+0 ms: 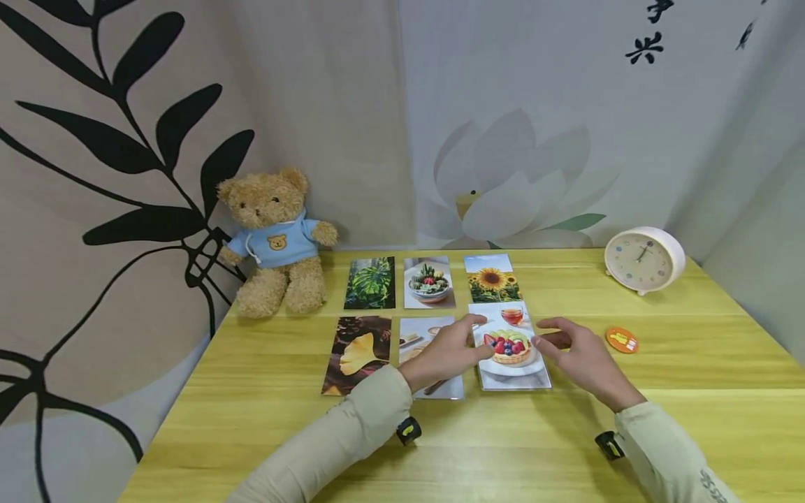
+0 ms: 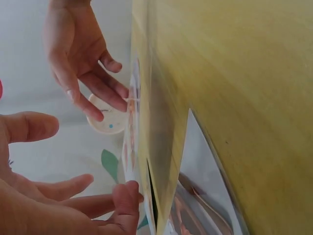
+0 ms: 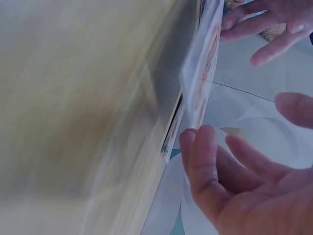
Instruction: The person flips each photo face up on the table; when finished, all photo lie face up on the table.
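A photo card of a fruit tart and a red drink (image 1: 511,347) lies at the right end of the front row, tilted slightly in the right wrist view. My left hand (image 1: 448,353) is at its left side, fingertips at the card's edge and thumb apart. On the opposite side, my right hand (image 1: 585,360) has its relaxed fingers at the right edge. Beneath my left hand and sleeve, a food card (image 1: 411,332) is partly hidden. Just behind the tart card is a sunflower card (image 1: 492,279).
A ginkgo leaf card (image 1: 357,355), a foliage card (image 1: 370,283) and a bowl card (image 1: 430,283) complete the grid. A teddy bear (image 1: 277,244) sits back left. A round clock (image 1: 644,260) stands back right, with an orange disc (image 1: 622,339) nearer on the wooden table (image 1: 704,363).
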A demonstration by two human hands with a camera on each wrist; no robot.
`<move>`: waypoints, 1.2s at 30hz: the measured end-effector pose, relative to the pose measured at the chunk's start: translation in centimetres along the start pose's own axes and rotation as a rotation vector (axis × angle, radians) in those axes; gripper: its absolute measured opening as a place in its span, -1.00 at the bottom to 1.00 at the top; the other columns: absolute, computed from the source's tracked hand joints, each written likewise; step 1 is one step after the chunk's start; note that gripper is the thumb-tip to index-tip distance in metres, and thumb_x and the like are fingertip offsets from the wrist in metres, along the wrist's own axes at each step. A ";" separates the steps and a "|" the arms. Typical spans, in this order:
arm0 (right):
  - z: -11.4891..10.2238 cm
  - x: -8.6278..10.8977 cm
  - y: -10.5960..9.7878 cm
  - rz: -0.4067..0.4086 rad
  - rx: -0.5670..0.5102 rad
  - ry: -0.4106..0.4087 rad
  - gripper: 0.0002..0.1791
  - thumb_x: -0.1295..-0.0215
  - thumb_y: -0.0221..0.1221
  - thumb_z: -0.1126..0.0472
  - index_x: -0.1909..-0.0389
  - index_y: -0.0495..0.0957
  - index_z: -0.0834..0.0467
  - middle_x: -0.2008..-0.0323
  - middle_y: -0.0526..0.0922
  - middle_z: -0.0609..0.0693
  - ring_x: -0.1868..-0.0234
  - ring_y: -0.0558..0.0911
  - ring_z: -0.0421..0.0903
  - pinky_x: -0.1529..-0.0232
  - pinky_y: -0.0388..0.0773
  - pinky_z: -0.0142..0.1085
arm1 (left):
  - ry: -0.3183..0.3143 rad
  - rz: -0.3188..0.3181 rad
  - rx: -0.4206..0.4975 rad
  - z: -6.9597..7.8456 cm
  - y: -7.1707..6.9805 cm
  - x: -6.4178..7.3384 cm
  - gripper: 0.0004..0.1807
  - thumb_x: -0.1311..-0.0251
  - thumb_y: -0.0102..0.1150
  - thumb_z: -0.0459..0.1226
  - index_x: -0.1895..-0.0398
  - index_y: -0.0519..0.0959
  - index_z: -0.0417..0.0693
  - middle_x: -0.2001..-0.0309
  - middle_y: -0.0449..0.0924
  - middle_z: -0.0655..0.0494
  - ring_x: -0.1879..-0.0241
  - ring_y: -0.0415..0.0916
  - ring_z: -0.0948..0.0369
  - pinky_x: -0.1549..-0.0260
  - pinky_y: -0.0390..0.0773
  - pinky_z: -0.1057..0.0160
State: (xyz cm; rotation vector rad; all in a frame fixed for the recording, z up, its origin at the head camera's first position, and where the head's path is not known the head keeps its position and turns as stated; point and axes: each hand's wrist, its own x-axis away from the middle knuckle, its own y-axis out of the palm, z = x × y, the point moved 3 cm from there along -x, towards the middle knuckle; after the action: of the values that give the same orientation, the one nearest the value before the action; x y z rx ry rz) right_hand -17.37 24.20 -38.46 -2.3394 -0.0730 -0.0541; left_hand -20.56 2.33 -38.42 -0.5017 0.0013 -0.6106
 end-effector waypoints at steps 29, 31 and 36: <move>-0.1 -0.9 1.3 -0.076 0.055 0.010 -0.40 -0.47 0.13 0.04 -0.35 0.34 0.35 -0.06 0.67 0.36 -0.08 0.68 0.24 0.00 0.65 0.06 | -0.106 -0.046 -0.165 -0.7 0.6 -1.4 -0.29 -0.39 0.13 -0.09 -0.55 0.20 -0.01 0.31 0.65 0.11 0.51 0.40 0.25 -0.20 0.48 0.06; 0.0 -1.0 1.4 -0.078 0.055 0.013 -0.39 -0.48 0.13 0.03 -0.36 0.33 0.35 -0.07 0.67 0.36 -0.10 0.67 0.25 -0.01 0.64 0.07 | -0.111 -0.045 -0.160 -0.7 0.7 -1.5 -0.29 -0.38 0.13 -0.08 -0.55 0.20 0.00 -0.16 0.63 -0.01 0.10 0.59 0.17 -0.34 0.41 -0.02; 0.3 -1.0 1.3 -0.083 0.058 0.020 -0.36 -0.49 0.12 0.00 -0.39 0.30 0.33 -0.10 0.66 0.35 -0.12 0.65 0.26 -0.06 0.62 0.09 | -0.135 -0.070 -0.120 -0.8 1.0 -1.5 -0.29 -0.40 0.09 -0.07 -0.57 0.17 0.03 -0.51 0.28 -0.03 -0.48 0.27 -0.01 -0.43 0.32 -0.10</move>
State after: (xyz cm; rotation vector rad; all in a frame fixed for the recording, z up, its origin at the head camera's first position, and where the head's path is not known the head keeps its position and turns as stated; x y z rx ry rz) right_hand -18.30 23.44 -39.67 -2.2769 -0.1599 -0.1156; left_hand -21.39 3.51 -39.83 -0.6612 -0.1084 -0.6471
